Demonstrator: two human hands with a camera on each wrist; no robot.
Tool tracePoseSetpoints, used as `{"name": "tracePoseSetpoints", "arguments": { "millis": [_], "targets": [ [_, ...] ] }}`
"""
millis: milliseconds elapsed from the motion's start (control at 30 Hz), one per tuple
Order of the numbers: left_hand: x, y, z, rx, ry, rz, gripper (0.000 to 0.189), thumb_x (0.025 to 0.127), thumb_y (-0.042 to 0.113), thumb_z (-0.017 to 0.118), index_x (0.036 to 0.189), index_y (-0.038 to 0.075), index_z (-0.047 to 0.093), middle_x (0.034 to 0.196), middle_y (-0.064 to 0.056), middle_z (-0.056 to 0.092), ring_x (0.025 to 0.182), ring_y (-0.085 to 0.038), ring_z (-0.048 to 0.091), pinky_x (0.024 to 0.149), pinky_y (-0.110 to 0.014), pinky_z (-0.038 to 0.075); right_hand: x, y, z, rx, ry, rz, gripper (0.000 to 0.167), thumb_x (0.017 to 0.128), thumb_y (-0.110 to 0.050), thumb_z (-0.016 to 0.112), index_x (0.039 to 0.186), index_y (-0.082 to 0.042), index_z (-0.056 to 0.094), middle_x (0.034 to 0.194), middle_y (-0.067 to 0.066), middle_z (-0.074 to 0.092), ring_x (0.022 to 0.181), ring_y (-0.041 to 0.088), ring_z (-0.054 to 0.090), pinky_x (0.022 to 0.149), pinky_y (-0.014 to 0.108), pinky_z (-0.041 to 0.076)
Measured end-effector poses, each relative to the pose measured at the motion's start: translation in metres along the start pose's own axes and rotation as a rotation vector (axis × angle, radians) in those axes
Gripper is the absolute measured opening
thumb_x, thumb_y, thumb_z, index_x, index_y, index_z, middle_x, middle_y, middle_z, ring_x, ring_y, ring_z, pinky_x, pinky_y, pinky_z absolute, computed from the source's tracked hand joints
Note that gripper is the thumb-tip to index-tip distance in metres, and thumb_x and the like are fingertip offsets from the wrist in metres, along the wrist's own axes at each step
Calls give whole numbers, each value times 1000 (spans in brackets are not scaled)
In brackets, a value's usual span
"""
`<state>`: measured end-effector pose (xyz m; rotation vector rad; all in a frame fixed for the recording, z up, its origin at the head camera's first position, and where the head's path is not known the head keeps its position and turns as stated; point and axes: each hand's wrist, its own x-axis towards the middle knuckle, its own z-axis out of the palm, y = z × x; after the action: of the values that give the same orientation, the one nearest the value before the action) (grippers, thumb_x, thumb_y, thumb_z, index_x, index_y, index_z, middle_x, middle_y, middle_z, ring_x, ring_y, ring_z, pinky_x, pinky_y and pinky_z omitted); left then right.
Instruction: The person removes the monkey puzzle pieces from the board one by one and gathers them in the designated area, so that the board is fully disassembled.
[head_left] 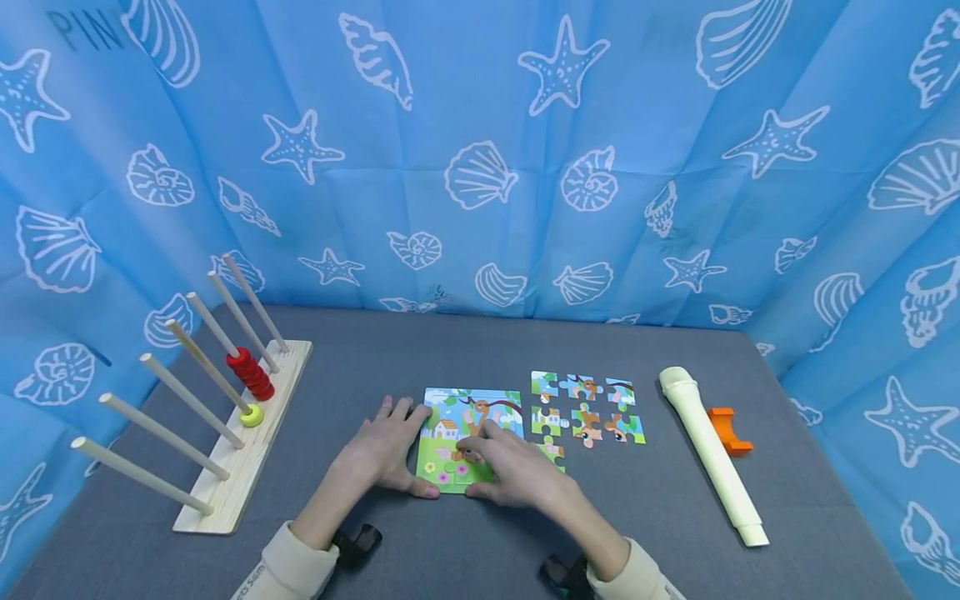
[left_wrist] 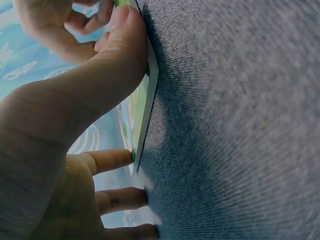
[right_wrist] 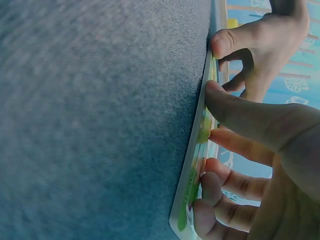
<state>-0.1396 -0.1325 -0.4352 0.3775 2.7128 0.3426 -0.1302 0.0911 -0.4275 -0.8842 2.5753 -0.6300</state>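
A jigsaw puzzle board (head_left: pixel 450 408) with a picture of a house, flowers and animals lies flat in front of me. My left hand (head_left: pixel 386 446) spreads over its left side, thumb on the near left corner and a fingertip on the upper left; other fingertips rest on the table in the left wrist view. Across the board's right part reaches my right hand (head_left: pixel 513 467), its thumb (right_wrist: pixel 220 100) at the near edge and bent fingertips touching the picture. That hand covers the board's lower right. Loose puzzle pieces (head_left: pixel 587 423) lie right of the board in rows, one partly behind the right hand.
At left stands a wooden peg rack (head_left: pixel 262 450) with several upright pegs, red rings (head_left: pixel 251 375) and a yellow-green ring (head_left: pixel 252 415). A pale yellow tube (head_left: pixel 708 450) lies at right beside an orange bracket-shaped piece (head_left: pixel 729 431). A blue curtain (head_left: pixel 480 250) hangs behind the grey table.
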Motion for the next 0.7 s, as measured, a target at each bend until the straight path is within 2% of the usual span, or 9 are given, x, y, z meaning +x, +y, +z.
{"name": "tracePoseSetpoints", "arguments": {
  "millis": [267,567,700],
  "targets": [
    [-1,0,-1,-2,1,2,115,67,65,88,156,12,39,159,-23,37,150,-56,28,109,-74,38,1,1,3,12,7,26,48,85,-28,84,129,-16,69,103,-1,54,81,9,44,65,21,38],
    [-2,0,2,7,34,11,116,64,66,90,154,12,41,158,-24,39,148,-57,31,108,-74,39,1,2,6,3,13,19,45,87,-27,82,128,-17,66,101,0,51,80,12,43,62,24,36],
    [-2,0,2,8,34,8,115,64,66,90,154,12,41,158,-24,39,148,-57,30,108,-74,39,1,2,5,13,15,16,44,87,-27,82,127,-19,65,105,2,54,84,14,51,66,25,42]
  ]
}}
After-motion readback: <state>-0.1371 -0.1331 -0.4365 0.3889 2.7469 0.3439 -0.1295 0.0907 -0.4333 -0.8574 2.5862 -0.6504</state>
